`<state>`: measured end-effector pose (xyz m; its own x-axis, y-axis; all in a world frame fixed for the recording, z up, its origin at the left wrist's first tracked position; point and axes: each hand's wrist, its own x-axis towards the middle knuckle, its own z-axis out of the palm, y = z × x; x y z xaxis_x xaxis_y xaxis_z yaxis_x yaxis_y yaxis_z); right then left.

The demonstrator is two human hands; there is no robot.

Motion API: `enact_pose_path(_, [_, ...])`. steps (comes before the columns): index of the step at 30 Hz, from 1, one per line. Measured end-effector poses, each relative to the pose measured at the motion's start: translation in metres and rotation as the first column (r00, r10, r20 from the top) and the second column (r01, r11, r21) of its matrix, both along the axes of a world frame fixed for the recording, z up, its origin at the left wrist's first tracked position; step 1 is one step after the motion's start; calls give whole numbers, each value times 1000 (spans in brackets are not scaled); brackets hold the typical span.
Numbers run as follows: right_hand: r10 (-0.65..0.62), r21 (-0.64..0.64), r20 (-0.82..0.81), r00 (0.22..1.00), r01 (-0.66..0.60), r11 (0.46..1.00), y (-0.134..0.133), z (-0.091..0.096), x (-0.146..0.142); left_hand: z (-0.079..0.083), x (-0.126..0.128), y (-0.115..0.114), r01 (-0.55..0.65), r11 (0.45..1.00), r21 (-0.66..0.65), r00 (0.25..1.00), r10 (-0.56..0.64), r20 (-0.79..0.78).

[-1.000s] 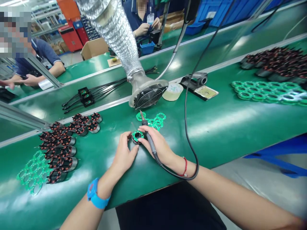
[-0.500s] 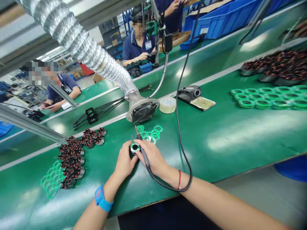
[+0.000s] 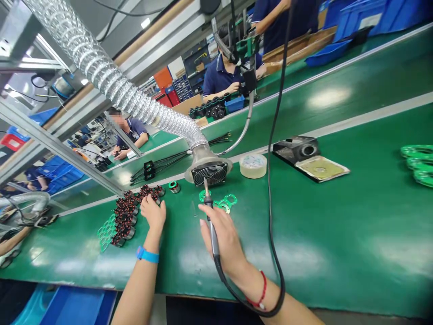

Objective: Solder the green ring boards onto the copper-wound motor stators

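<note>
My left hand (image 3: 154, 213) reaches over a cluster of motor stators (image 3: 126, 212) with copper windings. Its thumb is spread from the fingers, and the fingertips are at the nearest stators; whether they touch one is hard to see. Just beyond it, a single stator with a green ring board (image 3: 174, 186) on top stands by itself. My right hand (image 3: 225, 237) is closed around a soldering iron (image 3: 212, 230), its tip pointing up and away from me. Loose green ring boards (image 3: 230, 200) lie on the bench beyond this hand.
A fan-fronted fume extractor (image 3: 209, 174) hangs from a silver duct (image 3: 135, 97) ahead. To the right are a tape roll (image 3: 253, 167) and an iron stand with a yellow sponge (image 3: 321, 167). The iron's black cable (image 3: 270, 198) crosses the bench. Co-workers sit across.
My left hand has let go of the ring-topped stator and moved left to the cluster. That stator now stands on the bench. My right hand keeps the iron, apart from the left; the view has shifted left.
</note>
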<state>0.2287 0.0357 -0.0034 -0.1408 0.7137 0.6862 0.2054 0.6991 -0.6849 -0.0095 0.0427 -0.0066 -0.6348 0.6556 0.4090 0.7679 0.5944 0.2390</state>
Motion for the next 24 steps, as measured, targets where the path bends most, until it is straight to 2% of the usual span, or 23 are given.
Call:
enact_pose_path(2, [23,-7,-14,1000,-24,1000,-4,3,1,5,-6,-14,-33,998,-48,999,32,-11])
enact_pose_path(6, [83,-21,-54,995,-84,996,-7,7,5,12,-3,-37,19,990,-141,1000,-18,8])
enact_pose_path(11, [120,-24,-70,990,-122,992,-9,9,7,10,25,-68,224,953,-204,964,-186,190])
enact_pose_path(14, [134,-46,-82,987,-139,989,-10,5,7,6,44,-83,364,916,-169,900,-298,318])
enact_pose_path(18, [168,-69,-102,981,-175,982,-9,-2,8,0,54,-88,442,894,-68,822,-374,429])
enact_pose_path(21, [149,-79,-68,987,-154,985,-7,-6,7,-2,48,-87,470,883,-11,767,-402,500])
enact_pose_path(24, [141,-102,-1,990,-140,985,-6,-11,2,-2,32,-88,510,860,-28,711,-404,575])
